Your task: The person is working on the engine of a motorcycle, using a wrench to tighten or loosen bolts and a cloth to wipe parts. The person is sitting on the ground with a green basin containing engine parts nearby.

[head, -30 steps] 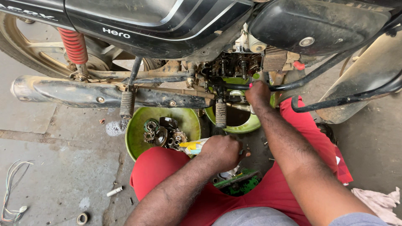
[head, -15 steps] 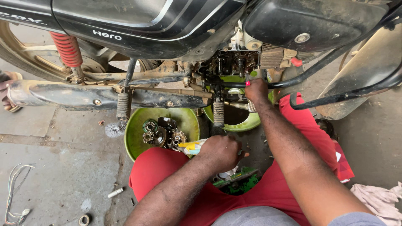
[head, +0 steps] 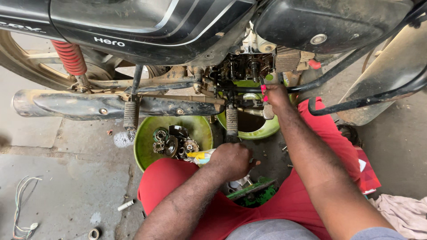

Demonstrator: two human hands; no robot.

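left hand point(head: 232, 159): fingers curled shut, near centre, just right of green bowl point(head: 147, 142), what it grips unclear | right hand point(head: 276, 95): far right, fingers pinching small red-tipped tool point(head: 264, 91) at open engine point(head: 247, 67) | bowl holds 4-odd gears point(head: 171, 141)

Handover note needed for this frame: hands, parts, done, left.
Left hand: closed over a yellow-tipped item above the knee; what it grips is unclear.
Right hand: up at the open engine, fingers on a red-handled tool.
Parts: removed gears and clutch pieces lie in the near green bowl; a second green bowl sits under the engine.
Done: cover off, internals exposed.
Left: engine open, parts not refitted.
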